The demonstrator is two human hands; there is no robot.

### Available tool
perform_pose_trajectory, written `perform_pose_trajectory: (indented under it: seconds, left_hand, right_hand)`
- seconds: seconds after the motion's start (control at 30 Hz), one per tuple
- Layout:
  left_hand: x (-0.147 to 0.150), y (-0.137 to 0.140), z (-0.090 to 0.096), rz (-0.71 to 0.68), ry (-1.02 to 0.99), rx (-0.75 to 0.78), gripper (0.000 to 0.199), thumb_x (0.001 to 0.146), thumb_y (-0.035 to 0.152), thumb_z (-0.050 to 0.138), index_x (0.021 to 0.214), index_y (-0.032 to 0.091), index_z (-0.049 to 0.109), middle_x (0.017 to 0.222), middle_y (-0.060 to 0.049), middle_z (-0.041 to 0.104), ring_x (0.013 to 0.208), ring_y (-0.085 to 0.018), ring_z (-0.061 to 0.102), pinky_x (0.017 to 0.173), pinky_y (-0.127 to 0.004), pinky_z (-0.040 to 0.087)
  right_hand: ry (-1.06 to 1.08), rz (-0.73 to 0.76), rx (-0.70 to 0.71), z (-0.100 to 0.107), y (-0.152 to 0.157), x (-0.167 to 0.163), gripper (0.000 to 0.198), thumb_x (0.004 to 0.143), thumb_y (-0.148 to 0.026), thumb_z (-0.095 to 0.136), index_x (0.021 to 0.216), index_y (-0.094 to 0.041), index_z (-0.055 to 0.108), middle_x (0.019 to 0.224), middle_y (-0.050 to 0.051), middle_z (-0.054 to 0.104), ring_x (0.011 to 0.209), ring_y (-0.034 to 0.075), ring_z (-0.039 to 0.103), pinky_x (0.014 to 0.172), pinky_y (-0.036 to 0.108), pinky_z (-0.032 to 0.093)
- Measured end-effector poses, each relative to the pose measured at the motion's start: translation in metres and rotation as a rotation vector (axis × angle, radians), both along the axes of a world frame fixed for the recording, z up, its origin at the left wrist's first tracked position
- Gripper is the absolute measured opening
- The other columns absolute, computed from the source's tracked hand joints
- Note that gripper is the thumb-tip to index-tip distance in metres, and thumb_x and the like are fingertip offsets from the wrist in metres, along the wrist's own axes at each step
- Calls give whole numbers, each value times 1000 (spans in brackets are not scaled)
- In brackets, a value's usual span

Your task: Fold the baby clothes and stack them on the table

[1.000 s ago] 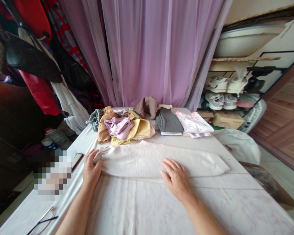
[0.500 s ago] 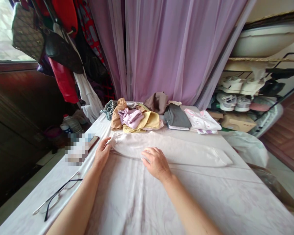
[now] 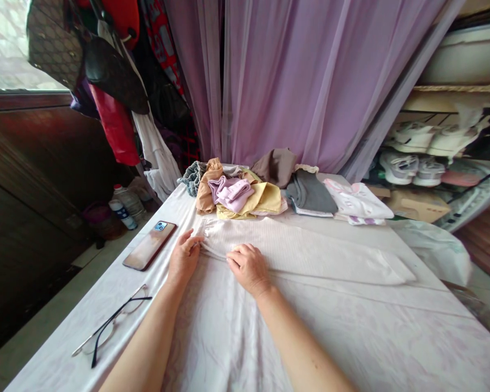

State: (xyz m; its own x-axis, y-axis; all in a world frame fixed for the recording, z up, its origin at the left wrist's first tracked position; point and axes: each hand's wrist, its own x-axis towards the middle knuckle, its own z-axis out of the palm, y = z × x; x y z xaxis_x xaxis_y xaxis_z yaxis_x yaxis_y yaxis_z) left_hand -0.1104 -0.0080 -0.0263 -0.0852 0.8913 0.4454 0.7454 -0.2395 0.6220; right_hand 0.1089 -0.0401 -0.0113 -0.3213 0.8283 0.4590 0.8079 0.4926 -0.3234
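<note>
A pale, finely ribbed pair of trousers (image 3: 310, 247) lies lengthwise across the table, folded to a long strip. Its gathered waist end is on the left and its cuff on the right. My left hand (image 3: 184, 258) pinches the corner of the waist end between thumb and fingers. A short way to the right, my right hand (image 3: 248, 267) has its fingers curled together on the near edge of the cloth; the fingertips are partly hidden.
Behind the trousers lie a heap of crumpled clothes (image 3: 237, 193), folded dark grey clothing (image 3: 311, 193) and a folded white-and-pink garment (image 3: 357, 200). A phone (image 3: 150, 246) and eyeglasses (image 3: 110, 321) rest at the table's left edge. Shoes (image 3: 410, 166) stand on a rack to the right.
My right hand has slid left along the near edge of the trousers, closer to my left hand. The left hand stays at the waist end. The view has shifted slightly.
</note>
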Motion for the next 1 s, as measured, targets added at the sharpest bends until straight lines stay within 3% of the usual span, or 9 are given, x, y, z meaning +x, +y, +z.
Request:
perform_pose_trajectory:
  seconds: [0.13, 0.27, 0.4, 0.5, 0.6, 0.7, 0.83, 1.0]
  left_hand:
    - [0, -3, 3, 24, 52, 42, 25, 88, 27, 49, 93, 22, 73, 126, -9, 65, 109, -23, 65, 94, -38, 53]
    - [-2, -3, 1, 2, 109, 5, 27, 84, 18, 47, 88, 21, 73, 126, -9, 64, 108, -23, 65, 94, -36, 53]
    - [-4, -3, 2, 0, 185, -34, 32, 78, 10, 45, 87, 21, 73, 130, -10, 62, 116, -26, 62, 100, -42, 50]
    - [3, -8, 9, -24, 233, 50, 35, 74, 7, 47, 93, 22, 73, 134, -9, 60, 127, -28, 54, 105, -47, 46]
    - [17, -15, 17, -223, 254, 119, 41, 78, 8, 45, 105, 23, 71, 128, -7, 65, 125, -24, 55, 106, -44, 46]
    - [28, -19, 20, -466, 273, 33, 43, 80, 8, 41, 106, 22, 72, 109, -6, 73, 105, -20, 66, 96, -37, 53]
    - [29, -18, 17, -473, 264, -26, 43, 76, 6, 42, 103, 21, 73, 109, -6, 74, 105, -20, 66, 99, -38, 52]
    - [26, -14, 14, -468, 239, -13, 37, 80, 10, 44, 100, 22, 73, 108, -5, 74, 104, -19, 67, 98, -37, 52]
  right_hand:
    - [6, 17, 21, 1, -2, 1, 19, 91, -20, 59, 79, -25, 72, 85, 1, 68, 83, 16, 56, 74, 30, 38]
    - [-10, 15, -2, 2, -3, 0, 20, 90, -19, 60, 75, -25, 71, 83, 1, 67, 82, 16, 55, 73, 29, 37]
    - [-4, 8, -40, 3, -7, 0, 15, 89, -21, 62, 81, -26, 73, 87, 1, 68, 85, 17, 55, 74, 29, 38]
    - [-8, 12, -60, 3, -12, 1, 14, 88, -21, 61, 90, -27, 74, 94, 2, 69, 91, 18, 56, 77, 31, 41]
    - [-25, 14, -76, 4, -16, 1, 18, 89, -22, 60, 99, -27, 74, 102, 4, 69, 96, 20, 57, 81, 34, 44]
    - [-15, 14, -89, 4, -17, 6, 21, 89, -20, 59, 102, -27, 73, 106, 4, 70, 97, 20, 59, 84, 34, 45]
    - [27, -34, -87, 0, -20, 35, 23, 86, -16, 60, 102, -26, 73, 106, 4, 71, 98, 19, 61, 87, 34, 47]
    - [57, -106, -48, -12, -28, 106, 20, 85, -17, 59, 93, -26, 74, 99, 3, 72, 94, 19, 63, 87, 33, 48]
